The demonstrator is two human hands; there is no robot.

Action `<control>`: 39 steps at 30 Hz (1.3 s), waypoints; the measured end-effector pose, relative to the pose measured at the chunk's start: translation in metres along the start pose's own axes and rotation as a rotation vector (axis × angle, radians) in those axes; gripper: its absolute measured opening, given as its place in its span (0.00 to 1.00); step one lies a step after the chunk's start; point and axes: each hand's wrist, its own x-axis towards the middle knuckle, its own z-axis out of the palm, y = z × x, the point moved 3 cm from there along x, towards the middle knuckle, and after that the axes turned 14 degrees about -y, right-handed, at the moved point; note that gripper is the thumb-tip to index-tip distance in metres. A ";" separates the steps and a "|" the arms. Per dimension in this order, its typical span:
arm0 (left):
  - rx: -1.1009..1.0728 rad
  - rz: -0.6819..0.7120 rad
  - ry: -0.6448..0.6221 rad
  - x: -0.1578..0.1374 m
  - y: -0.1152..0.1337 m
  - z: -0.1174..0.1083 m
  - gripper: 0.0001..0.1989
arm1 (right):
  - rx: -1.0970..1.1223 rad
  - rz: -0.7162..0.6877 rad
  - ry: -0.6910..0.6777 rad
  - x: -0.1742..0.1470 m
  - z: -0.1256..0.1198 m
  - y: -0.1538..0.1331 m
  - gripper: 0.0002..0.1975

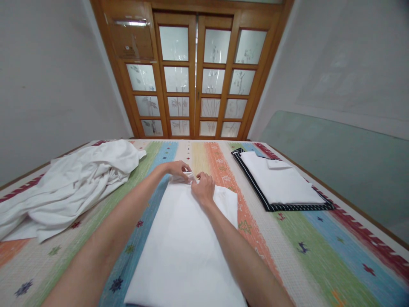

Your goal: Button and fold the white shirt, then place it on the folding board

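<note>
A white shirt, folded into a long panel, lies in front of me on the striped cloth. At its far end, which looks like the collar, my left hand pinches the gathered fabric with curled fingers. Close beside it on the right, my right hand is closed on the same edge, its thumb toward the left hand. Part of the shirt's right side is hidden under my right forearm. The exact fold between the fingertips is too small to make out.
A crumpled heap of white cloth lies to the left. On the right, a folded white garment rests on a black striped one. The patterned striped cloth spreads beneath everything. Wooden glass-paned doors stand beyond the far edge.
</note>
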 end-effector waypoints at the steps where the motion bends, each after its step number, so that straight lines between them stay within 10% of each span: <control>1: 0.019 -0.004 0.027 0.001 0.001 -0.001 0.29 | -0.014 0.003 -0.014 0.000 0.000 0.001 0.09; 8: -0.140 0.122 0.022 -0.002 -0.002 0.003 0.14 | -0.138 0.011 -0.094 0.001 0.002 0.002 0.14; 22: -0.612 -0.050 0.440 -0.048 -0.021 0.030 0.34 | -0.002 -0.075 -0.222 0.005 0.001 0.003 0.13; 28: -0.085 -0.070 0.830 -0.073 -0.005 0.073 0.23 | -0.002 -0.032 -0.195 0.006 0.003 0.005 0.12; 39: 0.481 0.151 0.372 -0.139 0.056 0.186 0.31 | -0.186 -0.133 -0.304 0.013 -0.003 0.005 0.13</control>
